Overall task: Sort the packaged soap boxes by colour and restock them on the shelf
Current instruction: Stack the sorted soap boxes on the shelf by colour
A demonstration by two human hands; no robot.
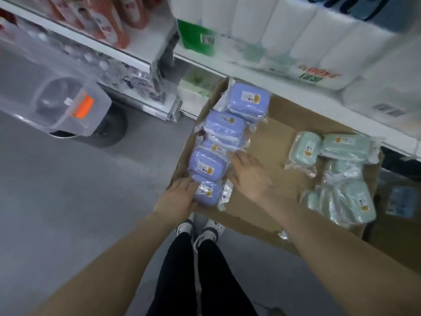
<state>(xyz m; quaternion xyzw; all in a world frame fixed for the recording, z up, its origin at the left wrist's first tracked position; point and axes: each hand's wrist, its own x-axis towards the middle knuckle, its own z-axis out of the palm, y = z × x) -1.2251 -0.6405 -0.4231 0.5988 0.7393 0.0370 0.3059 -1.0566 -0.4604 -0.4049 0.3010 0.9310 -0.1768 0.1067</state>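
Lying in a row on a flat brown cardboard sheet point(273, 142) are purple soap boxes point(208, 164), each in a clear bag. The left hand point(180, 197) curls around the nearest purple box point(207, 192) at the near end of the row and grips it. The right hand point(248, 174) is open and flat, with its fingertips touching the side of the row. Green soap boxes point(346, 144) sit in their own bunch on the right side of the cardboard, well apart from the purple ones. White paper rolls point(296, 30) fill the shelf point(250, 77) above.
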